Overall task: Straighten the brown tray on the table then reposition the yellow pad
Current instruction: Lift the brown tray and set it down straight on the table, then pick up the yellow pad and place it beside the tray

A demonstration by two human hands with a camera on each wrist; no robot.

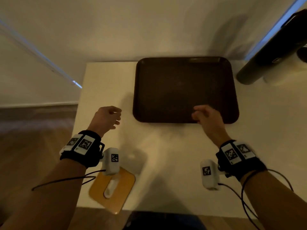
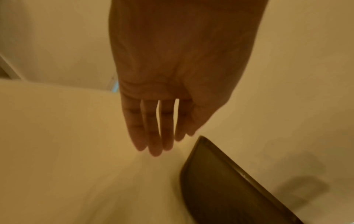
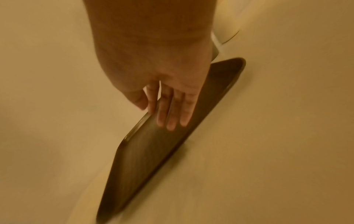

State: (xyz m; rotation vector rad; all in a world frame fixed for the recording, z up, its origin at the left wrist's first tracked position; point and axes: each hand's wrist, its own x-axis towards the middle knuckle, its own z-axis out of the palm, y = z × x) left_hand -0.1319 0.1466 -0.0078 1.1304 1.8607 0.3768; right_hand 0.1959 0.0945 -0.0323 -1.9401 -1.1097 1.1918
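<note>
Your right hand reaches over the lower edge of the brown tray, fingers loose and straight, grasping nothing. Your left hand hangs released over the tabletop, left of the tray. The yellow pad lies at lower left, under your left wrist.

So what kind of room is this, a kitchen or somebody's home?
Probably a plain room in a home or office; I can't say for sure. A small white table stands against a bare pale wall, bearing a brown tray and a yellow pad. No stove or sink shows.
</note>
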